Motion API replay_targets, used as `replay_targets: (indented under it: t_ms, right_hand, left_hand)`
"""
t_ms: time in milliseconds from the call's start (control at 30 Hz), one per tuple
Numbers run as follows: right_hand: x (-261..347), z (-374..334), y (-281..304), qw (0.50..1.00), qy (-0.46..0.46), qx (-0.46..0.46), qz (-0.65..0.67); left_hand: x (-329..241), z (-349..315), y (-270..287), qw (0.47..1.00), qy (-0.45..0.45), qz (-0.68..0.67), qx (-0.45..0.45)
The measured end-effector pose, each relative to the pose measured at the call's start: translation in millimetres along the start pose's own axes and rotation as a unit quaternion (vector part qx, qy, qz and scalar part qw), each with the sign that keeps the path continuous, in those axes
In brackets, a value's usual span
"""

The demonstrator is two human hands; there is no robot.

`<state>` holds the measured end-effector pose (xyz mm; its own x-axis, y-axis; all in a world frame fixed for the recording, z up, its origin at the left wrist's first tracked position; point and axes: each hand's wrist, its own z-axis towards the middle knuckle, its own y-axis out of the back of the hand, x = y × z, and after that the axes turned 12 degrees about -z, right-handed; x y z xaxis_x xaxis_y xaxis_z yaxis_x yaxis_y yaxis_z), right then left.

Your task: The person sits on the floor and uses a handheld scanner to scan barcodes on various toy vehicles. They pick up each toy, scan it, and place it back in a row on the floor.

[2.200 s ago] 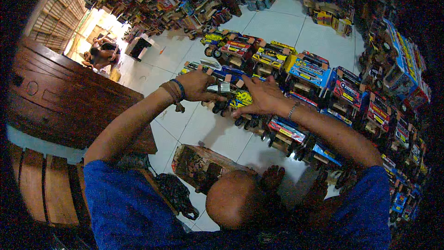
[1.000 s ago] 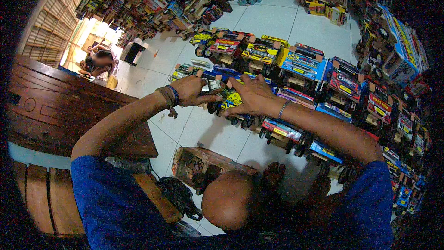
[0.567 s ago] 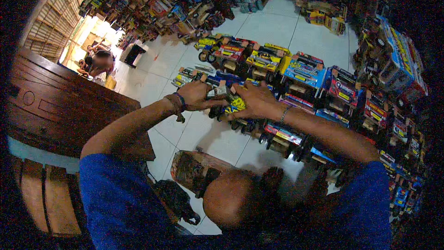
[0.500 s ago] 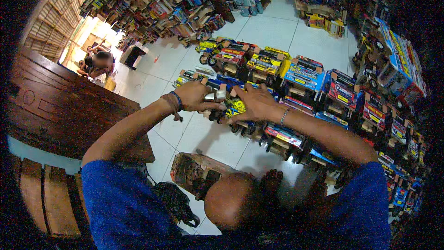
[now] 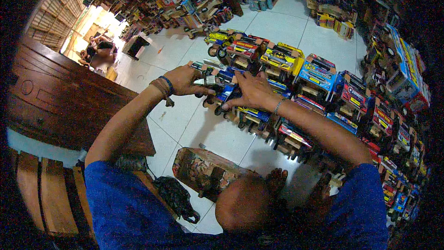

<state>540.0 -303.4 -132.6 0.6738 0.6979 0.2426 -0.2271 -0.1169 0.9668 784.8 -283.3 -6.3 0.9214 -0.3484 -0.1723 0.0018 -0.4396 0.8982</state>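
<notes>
This looks like a workshop or storeroom for toy vehicles — whether goods are also sold here, I cannot tell. Brightly printed, boxy toy trucks with black wheels [image 5: 316,75] stand in close rows on a pale, glossy tiled floor [image 5: 222,134], and tall stacks of multicoloured toy vehicles [image 5: 166,0] crowd the far side. An open, worn brown box [image 5: 231,163] holds loose light-brown pieces, too small to identify. A tan, slatted wall [image 5: 58,18] rises beside a bright opening [image 5: 95,21] — daylight, seemingly — beyond a dark brown wooden panel [image 5: 74,97].
</notes>
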Motion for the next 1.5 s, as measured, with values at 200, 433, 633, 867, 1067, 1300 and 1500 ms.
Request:
replay_targets:
  t_ms: [200,433,633,867,1067,1300,1500]
  right_hand:
    - [3,4,-10,0.999,-0.012,-0.037,0.001]
    - [8,0,-8,0.997,-0.009,-0.070,0.017]
    - [7,-1,-11,0.996,-0.001,-0.091,0.013]
    - [5,1,-16,0.996,0.003,-0.082,0.023]
    - [5,0,-15,0.995,0.002,-0.087,0.039]
    - [6,1,-18,0.995,0.006,-0.091,0.038]
    - [5,-1,-16,0.992,-0.002,-0.108,0.071]
  left_hand:
    - [2,14,-2,0.999,-0.047,-0.017,0.006]
    - [9,24,-6,0.998,-0.035,-0.054,0.025]
    - [2,27,-1,0.993,0.014,-0.105,0.055]
    - [-6,33,7,0.983,0.060,-0.145,0.099]
    - [15,45,-4,0.987,0.082,-0.082,0.108]
    - [18,46,-12,0.992,0.023,-0.083,0.093]
    - [3,44,-7,0.987,0.065,-0.074,0.127]
